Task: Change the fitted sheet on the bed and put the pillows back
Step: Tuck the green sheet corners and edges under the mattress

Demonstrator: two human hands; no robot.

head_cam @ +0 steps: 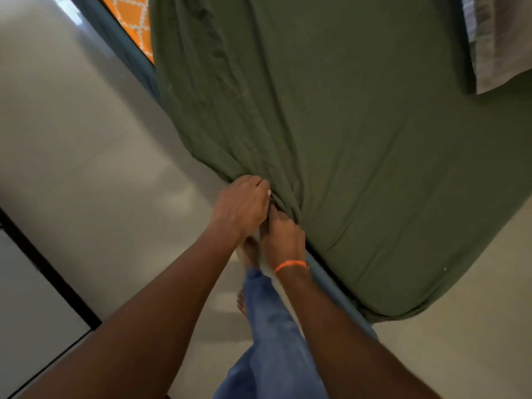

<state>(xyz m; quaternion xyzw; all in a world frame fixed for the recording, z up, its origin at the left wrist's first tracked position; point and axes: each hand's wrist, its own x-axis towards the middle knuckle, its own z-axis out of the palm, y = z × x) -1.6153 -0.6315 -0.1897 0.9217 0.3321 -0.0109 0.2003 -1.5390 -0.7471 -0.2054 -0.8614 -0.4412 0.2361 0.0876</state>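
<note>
Left hand (244,204): fingers curled over the gathered corner of the fitted sheet (345,139), gripping the bunched cloth at the mattress corner.
Right hand (283,236): just beside the left, at its 4 o'clock; fingers curled into the same folds, gripping the sheet; orange thread band (290,265) on the wrist.
Fitted sheet: dark green, spread over the bed top from 12 to 4 o'clock of the hands; creased along the edge at 11 o'clock.
Orange patterned cloth (135,21): exposed at 11 o'clock, beside the sheet's far edge.
Grey fabric (498,44): lies on the bed at 1 o'clock; whether it is a pillow cannot be told.
Floor (86,139): pale, glossy, at 9 o'clock.
Legs: blue jeans (273,341), bare feet below the hands.
</note>
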